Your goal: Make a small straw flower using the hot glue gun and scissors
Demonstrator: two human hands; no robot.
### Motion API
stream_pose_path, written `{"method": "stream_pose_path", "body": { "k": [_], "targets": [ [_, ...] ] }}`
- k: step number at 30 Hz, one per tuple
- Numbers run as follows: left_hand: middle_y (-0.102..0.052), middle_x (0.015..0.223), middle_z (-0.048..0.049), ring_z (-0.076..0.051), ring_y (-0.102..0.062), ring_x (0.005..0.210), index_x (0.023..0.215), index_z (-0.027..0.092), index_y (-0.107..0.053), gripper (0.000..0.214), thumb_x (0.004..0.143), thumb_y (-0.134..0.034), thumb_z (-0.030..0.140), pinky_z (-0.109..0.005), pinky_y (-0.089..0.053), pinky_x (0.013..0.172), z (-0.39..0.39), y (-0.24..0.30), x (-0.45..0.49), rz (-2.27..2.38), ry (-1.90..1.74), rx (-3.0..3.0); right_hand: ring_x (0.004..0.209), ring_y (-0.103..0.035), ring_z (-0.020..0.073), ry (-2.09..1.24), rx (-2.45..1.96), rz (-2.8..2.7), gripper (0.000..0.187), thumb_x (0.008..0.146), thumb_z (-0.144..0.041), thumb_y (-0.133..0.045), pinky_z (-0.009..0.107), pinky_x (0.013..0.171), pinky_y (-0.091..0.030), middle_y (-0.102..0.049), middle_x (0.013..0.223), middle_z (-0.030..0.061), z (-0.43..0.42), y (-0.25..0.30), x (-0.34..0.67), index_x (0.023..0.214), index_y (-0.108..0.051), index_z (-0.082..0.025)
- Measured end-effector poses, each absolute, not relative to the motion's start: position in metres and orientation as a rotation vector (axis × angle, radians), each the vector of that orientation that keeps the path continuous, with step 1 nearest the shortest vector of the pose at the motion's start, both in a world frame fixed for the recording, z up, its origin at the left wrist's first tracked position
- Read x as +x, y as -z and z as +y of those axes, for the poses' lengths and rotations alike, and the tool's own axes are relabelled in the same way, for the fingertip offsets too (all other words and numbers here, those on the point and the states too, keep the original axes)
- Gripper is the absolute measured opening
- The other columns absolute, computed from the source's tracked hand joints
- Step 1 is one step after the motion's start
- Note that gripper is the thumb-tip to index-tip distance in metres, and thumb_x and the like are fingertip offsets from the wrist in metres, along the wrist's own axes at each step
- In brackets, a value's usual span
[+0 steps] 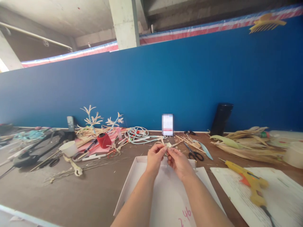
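Note:
Over the far end of a shallow white box lid, my left hand and my right hand meet fingertip to fingertip. Between them they pinch a small pale strip that looks like dried corn husk. Fingers cover most of it, so its full shape is hidden. Just beyond and to the right lie dark-handled scissors and a scatter of thin husk strips. Pink handwriting marks the lid near my right forearm.
A yellow hot glue gun rests on printed paper at right, near dried husks. A phone and black cylinder stand by the blue partition. Left are red thread, wires, a white cup and husk flowers.

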State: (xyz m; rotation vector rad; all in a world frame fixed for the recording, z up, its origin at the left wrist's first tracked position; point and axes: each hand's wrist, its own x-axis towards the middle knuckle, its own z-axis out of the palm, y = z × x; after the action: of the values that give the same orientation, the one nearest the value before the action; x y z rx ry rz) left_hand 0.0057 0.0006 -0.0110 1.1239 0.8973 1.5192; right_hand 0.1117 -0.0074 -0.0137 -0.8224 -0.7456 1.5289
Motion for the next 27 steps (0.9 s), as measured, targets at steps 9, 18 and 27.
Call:
{"method": "stream_pose_path", "body": {
  "k": [9, 18, 27],
  "targets": [
    [-0.061, 0.078, -0.0037, -0.007, -0.047, 0.055, 0.100, 0.016, -0.068, 0.043, 0.064, -0.071, 0.039, -0.018, -0.035, 0.045, -0.001, 0.010, 0.007, 0.910, -1.454, 1.207, 0.047, -0.041, 0.0051, -1.577, -0.621, -0.614, 0.024, 0.062, -0.033, -0.077, 0.018, 0.041, -0.033, -0.052, 0.062, -0.0052, -0.011, 0.004, 0.114, 0.073, -0.060, -0.019],
    [-0.062, 0.076, -0.0035, -0.005, -0.042, 0.049, 0.094, 0.015, -0.070, 0.037, 0.069, -0.067, 0.043, -0.019, -0.033, 0.045, -0.006, 0.006, 0.008, 0.894, -1.449, 1.184, 0.046, -0.039, 0.0038, -1.625, -0.472, -0.473, 0.020, 0.068, -0.032, -0.074, 0.016, 0.040, -0.035, -0.050, 0.065, -0.0056, -0.007, 0.004, 0.120, 0.077, -0.060, -0.021],
    [-0.063, 0.080, -0.0038, -0.005, -0.043, 0.049, 0.093, 0.016, -0.069, 0.034, 0.070, -0.067, 0.040, -0.020, -0.034, 0.045, -0.004, 0.008, 0.007, 0.921, -1.453, 1.231, 0.046, -0.041, 0.0021, -1.566, -0.492, -0.436, 0.020, 0.065, -0.027, -0.077, 0.014, 0.038, -0.034, -0.055, 0.067, -0.0052, -0.007, 0.006, 0.119, 0.079, -0.064, -0.020]
  ]
}}
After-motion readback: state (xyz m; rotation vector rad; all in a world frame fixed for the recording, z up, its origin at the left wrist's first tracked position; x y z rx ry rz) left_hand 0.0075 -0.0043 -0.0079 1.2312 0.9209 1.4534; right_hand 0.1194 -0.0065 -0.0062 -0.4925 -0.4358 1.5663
